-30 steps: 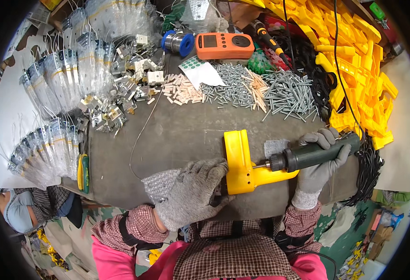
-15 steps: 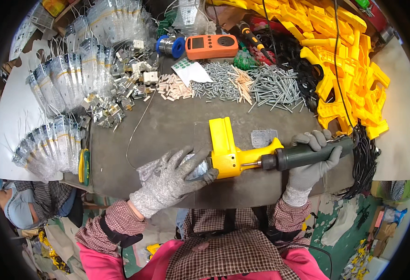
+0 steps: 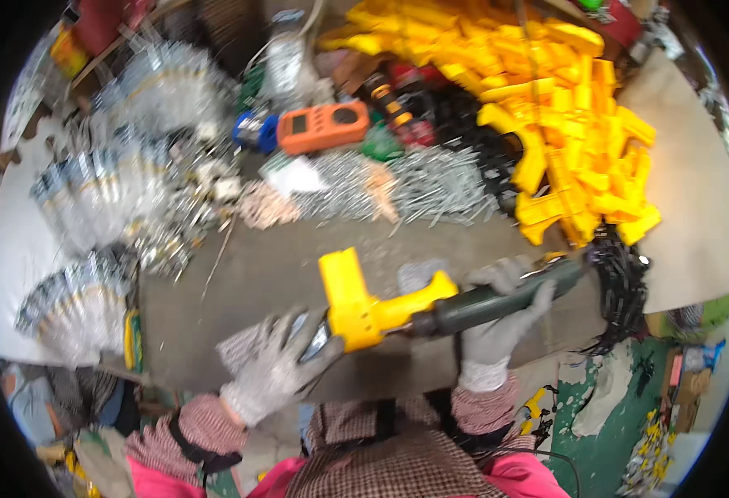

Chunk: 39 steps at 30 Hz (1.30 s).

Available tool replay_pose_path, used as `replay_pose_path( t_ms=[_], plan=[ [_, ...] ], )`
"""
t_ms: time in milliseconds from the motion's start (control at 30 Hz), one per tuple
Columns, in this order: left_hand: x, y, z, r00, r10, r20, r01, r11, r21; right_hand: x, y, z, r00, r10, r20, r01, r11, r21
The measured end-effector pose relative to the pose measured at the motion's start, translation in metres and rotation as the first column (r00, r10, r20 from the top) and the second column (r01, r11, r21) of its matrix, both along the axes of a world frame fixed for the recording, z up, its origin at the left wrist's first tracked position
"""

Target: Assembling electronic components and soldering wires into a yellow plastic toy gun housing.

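workbench (image 3: 281,274): grey top, cluttered along the far edge, bare in the middle
yellow parts pile (image 3: 563,108): big heap of yellow plastic housings, far right of bench
screw heap (image 3: 431,187): grey screws spread mid-bench, behind the hands
orange meter (image 3: 324,127): lies flat, left of the yellow pile
yellow housing (image 3: 364,303): pistol-shaped, near front edge, between both hands, tilted
electric screwdriver (image 3: 485,303): dark green, tip against the housing's right end
right hand (image 3: 501,319): grey glove, wrapped round the screwdriver body
left hand (image 3: 277,365): grey glove, fingers spread, touching the housing's left end; blurred, actual grasp not clear
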<state>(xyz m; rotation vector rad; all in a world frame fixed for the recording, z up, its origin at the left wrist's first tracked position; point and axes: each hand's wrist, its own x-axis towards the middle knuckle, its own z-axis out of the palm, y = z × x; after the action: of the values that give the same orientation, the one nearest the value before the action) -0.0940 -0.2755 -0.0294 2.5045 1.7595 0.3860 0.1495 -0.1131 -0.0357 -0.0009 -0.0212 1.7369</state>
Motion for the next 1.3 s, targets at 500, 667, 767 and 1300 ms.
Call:
replay_pose_path(
  t_ms=[500,667,767,1300],
  plan=[
    [-0.003,-0.010,-0.007,1.000,0.001,-0.016,0.000,0.998,0.066,-0.008,-0.007,-0.005,0.998,0.042,0.052,-0.043,0.999,0.022],
    [0.006,0.008,-0.009,0.996,-0.081,-0.030,0.083,0.992,0.092,0.007,0.000,-0.010,0.967,-0.089,0.238,0.095,0.995,-0.014],
    [0.002,-0.003,0.016,0.983,0.012,0.185,-0.026,0.997,0.076,0.014,0.006,0.016,0.885,-0.057,0.463,0.080,0.996,-0.030],
    [-0.006,0.041,0.013,0.944,-0.054,0.327,0.060,0.998,-0.008,-0.015,0.081,0.073,0.035,-0.979,0.203,-0.943,0.035,0.332]
  ],
)
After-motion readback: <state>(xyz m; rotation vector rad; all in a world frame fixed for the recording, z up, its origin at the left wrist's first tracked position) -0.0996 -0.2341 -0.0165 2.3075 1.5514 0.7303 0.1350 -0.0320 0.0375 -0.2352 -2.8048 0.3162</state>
